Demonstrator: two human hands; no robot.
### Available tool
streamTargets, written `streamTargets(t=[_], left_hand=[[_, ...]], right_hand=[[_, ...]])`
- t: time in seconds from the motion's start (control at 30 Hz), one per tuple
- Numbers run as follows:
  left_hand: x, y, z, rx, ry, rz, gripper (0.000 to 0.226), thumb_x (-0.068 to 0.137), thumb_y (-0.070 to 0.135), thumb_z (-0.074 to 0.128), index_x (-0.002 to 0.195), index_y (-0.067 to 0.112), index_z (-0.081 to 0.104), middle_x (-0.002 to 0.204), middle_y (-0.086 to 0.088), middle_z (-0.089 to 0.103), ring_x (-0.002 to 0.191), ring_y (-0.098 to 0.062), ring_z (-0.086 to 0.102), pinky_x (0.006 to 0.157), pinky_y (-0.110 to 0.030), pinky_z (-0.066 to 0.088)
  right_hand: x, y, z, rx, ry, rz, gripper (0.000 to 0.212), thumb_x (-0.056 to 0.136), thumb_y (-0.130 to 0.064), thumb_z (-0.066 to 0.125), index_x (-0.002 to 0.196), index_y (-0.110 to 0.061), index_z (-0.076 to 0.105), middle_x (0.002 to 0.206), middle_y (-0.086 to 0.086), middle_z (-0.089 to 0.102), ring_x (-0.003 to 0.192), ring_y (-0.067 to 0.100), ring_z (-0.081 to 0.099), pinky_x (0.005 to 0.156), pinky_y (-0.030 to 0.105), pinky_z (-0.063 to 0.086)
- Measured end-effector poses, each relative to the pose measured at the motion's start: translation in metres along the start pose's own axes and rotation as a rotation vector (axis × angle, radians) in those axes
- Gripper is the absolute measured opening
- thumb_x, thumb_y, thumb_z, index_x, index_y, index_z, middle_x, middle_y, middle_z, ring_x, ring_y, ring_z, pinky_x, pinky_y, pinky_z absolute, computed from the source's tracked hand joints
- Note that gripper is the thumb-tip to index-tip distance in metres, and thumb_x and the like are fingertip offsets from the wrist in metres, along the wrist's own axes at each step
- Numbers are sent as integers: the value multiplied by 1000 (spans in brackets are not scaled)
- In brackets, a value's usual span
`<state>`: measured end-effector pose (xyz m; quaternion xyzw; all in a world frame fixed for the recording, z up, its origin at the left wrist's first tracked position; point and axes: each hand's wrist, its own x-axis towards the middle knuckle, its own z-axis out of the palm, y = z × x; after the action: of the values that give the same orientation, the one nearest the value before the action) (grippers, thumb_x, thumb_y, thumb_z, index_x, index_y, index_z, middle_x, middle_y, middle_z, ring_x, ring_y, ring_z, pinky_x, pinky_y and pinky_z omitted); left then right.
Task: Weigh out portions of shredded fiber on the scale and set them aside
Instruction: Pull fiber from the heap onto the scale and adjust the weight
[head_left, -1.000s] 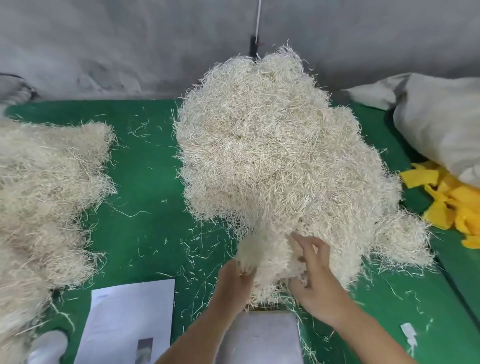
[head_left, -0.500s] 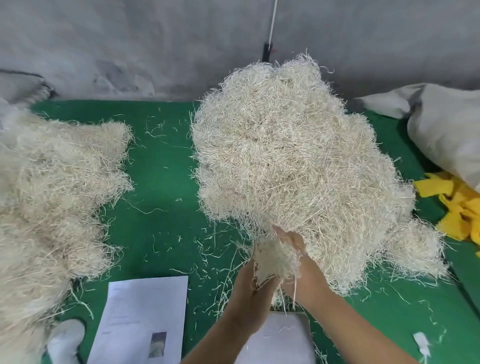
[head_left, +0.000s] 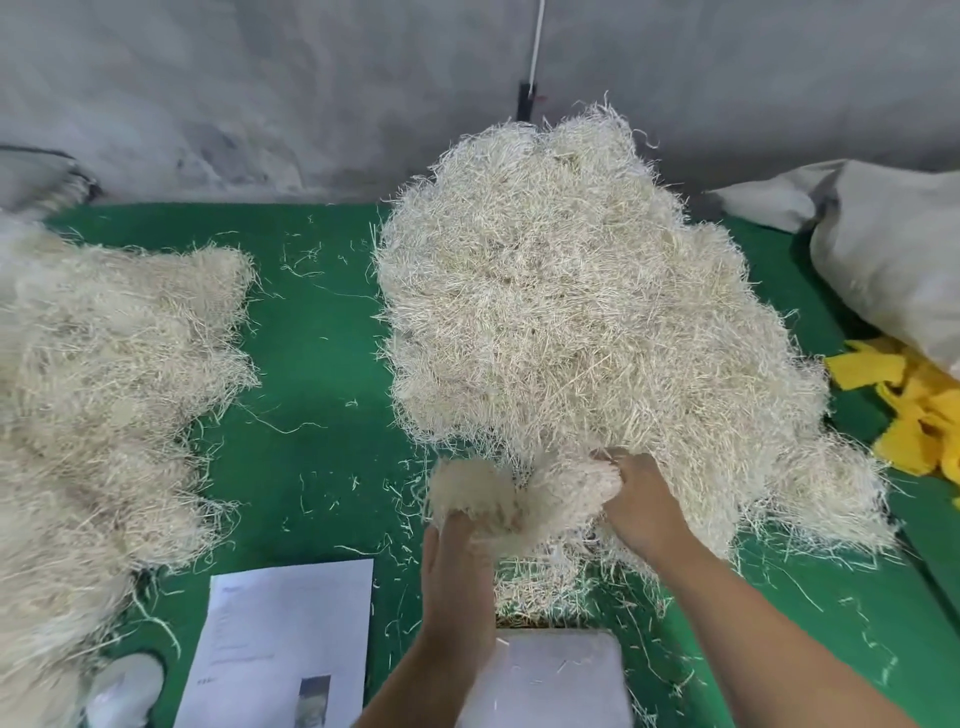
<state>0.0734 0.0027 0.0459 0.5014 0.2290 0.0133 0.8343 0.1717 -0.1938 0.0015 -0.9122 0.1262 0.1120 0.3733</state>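
At the far left a wide heap of set-aside fiber lies on the green worktop, spreading from the back edge down to the near corner; just below it, at the bottom left, sits a small white object, too blurred to name; beside that, a printed sheet of paper lies flat with a small picture near its lower edge; loose strands are scattered over the green between the two heaps. At centre the left hand reaches forward with its fingers curled up into a tuft of fiber, gripping it from below; the tuft touches the near edge of the large fiber pile, which stands tall at centre and reaches back to the grey wall; under the near edge of that pile, a white scale platform shows at the bottom, with a low wad of fiber resting just beyond it. The right hand presses into the pile's near side, fingers buried in the strands, so how far they are curled I cannot tell. Further right, yellow scraps lie at the worktop's edge below a grey sack.
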Motion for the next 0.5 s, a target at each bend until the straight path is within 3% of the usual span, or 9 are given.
streamTargets(t=[0.07,0.13,0.17,0.2,0.23,0.27,0.33,0.4,0.5], left_hand=[[12,3,-1,78,54,-41,14,101,18,54,106,8,63,102,-11,66,88,-23,64,76,-33,53],[26,11,-3,50,143,-94,15,106,24,52,109,16,64,96,-5,65,78,-17,62,67,-31,51],[32,16,-3,9,168,-100,15,106,28,54,108,16,63,94,-4,64,79,-17,61,68,-32,50],[36,20,-2,-14,171,-97,16,104,30,56,110,15,61,97,-6,64,84,-18,62,72,-34,51],[39,24,0,-30,154,-89,19,103,29,59,116,15,59,102,-8,64,91,-22,63,78,-37,53],[41,28,3,-53,127,-81,24,101,26,62,123,15,57,106,-10,64,98,-25,65,83,-41,55],[41,34,8,-82,42,-29,27,98,18,65,124,20,57,105,-9,67,99,-26,69,81,-40,60],[40,40,13,-88,-33,42,27,97,12,67,119,25,60,99,-6,71,94,-22,74,77,-34,61],[34,50,24,-76,-123,119,31,92,10,72,115,28,63,101,-7,70,96,-24,73,80,-35,61]], right_hand=[[2,-1,-5,107,-61,87,80,89,15,51,157,-26,38,161,11,35,81,14,64,63,26,58],[-8,-4,-11,139,-188,79,90,88,15,57,160,-31,30,164,12,28,115,32,63,79,33,62],[-16,-6,-14,83,-251,29,96,87,12,62,160,-38,24,165,10,22,125,37,57,79,32,62],[-24,-7,-18,7,-314,-41,102,87,6,68,159,-45,17,166,6,14,133,36,50,79,29,61],[-32,-11,-23,-43,-375,-95,106,88,-3,72,158,-51,9,166,0,6,140,34,40,92,31,58],[-39,-14,-28,-52,-426,-130,108,89,-16,76,158,-55,3,165,-7,1,146,33,32,109,41,48],[-50,-21,-39,-66,-484,-201,111,87,-41,80,158,-55,-4,162,-17,0,148,29,27,120,49,31],[-60,-29,-50,-182,-476,-254,110,86,-51,77,158,-53,-5,163,-23,-7,149,25,29,120,43,33],[-73,-50,-61,-325,-295,-275,104,85,-57,75,159,-48,2,157,-34,-7,135,22,48,100,35,52]])
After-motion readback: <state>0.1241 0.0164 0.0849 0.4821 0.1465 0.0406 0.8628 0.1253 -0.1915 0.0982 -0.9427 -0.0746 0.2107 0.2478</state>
